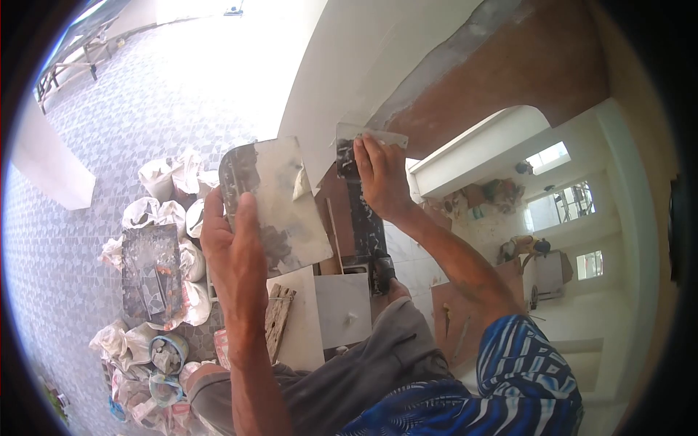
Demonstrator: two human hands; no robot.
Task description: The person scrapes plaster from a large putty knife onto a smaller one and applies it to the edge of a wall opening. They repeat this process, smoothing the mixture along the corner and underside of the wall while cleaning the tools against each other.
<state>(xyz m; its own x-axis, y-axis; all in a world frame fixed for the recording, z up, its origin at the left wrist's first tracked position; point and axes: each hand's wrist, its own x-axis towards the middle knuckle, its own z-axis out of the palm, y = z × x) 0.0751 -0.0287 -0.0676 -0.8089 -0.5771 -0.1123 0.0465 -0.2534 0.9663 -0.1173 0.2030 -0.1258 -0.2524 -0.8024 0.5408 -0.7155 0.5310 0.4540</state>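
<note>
My left hand (236, 243) grips a putty board (283, 207) by its dark edge, thumb on the near face. Pale putty is smeared over the plate, with a thicker lump near its right edge. My right hand (382, 174) is closed on a putty knife (349, 149), fingers laid along its wide blade. The blade overlaps the lower part of the white wall (342, 80) in this view. Above and right of that hand, a rough grey-white band of filler (436, 65) borders a reddish-brown surface (516, 62).
Several white sacks (171, 174) lie at left around a stained dark board (153, 272). A bucket (169, 352) with grey lumps stands below them. A weathered wood piece (278, 320) lies near my legs. At right, a person (520, 247) is in a room with window openings.
</note>
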